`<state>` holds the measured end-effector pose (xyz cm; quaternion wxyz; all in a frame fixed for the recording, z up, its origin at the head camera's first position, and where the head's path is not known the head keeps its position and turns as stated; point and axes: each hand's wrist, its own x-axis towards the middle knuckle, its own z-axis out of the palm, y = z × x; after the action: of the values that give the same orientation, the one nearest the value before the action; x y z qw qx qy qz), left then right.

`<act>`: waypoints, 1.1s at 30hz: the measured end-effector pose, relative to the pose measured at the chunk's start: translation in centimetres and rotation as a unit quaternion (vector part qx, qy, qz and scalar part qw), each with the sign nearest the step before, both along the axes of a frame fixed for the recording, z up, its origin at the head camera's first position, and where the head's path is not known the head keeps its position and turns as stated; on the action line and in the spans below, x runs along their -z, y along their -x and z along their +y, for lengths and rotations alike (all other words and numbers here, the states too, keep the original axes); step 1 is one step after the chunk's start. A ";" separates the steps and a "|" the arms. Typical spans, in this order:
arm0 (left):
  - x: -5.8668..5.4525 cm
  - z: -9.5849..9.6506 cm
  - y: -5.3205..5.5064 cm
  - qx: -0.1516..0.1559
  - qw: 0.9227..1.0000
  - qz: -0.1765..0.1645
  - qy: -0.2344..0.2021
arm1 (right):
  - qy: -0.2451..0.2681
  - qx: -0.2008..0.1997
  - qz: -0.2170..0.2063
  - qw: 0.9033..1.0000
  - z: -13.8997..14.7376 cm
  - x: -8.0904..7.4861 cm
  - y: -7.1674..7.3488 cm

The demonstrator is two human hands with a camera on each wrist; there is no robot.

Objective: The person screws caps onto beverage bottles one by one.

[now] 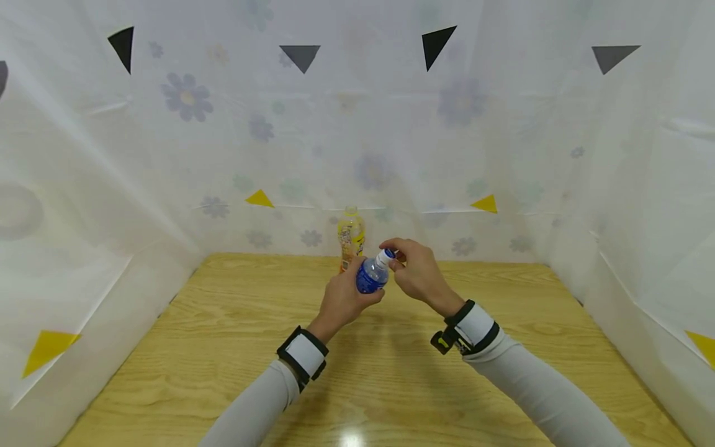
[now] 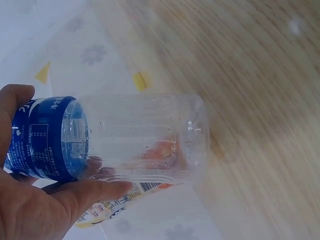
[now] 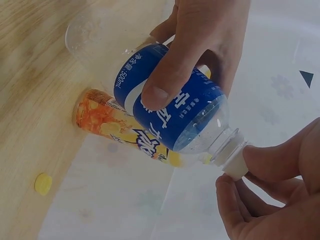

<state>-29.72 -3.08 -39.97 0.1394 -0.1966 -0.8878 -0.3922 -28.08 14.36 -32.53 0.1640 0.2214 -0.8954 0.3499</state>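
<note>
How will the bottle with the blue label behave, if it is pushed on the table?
The blue-labelled bottle is probably light: inside show droplets, but no evident liquid level. Standing, it would likely tip, being tall and narrow. Lying down, its round body may roll.

I gripped a clear plastic bottle by its blue, white-lettered label; it was tilted, neck leaning right in the head view, droplets dotting its wall. I pinched its white, blue-topped cap at the mouth.
</note>
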 end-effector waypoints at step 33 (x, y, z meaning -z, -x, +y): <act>0.1 -0.1 -0.1 0.004 1.000 -0.010 0.004 | 0.009 0.048 -0.031 0.998 0.3 0.5 0.2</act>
<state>-29.64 -3.16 -40.07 0.1286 -0.1968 -0.8898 -0.3912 -28.31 14.62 -33.04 0.1550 0.1661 -0.9065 0.3559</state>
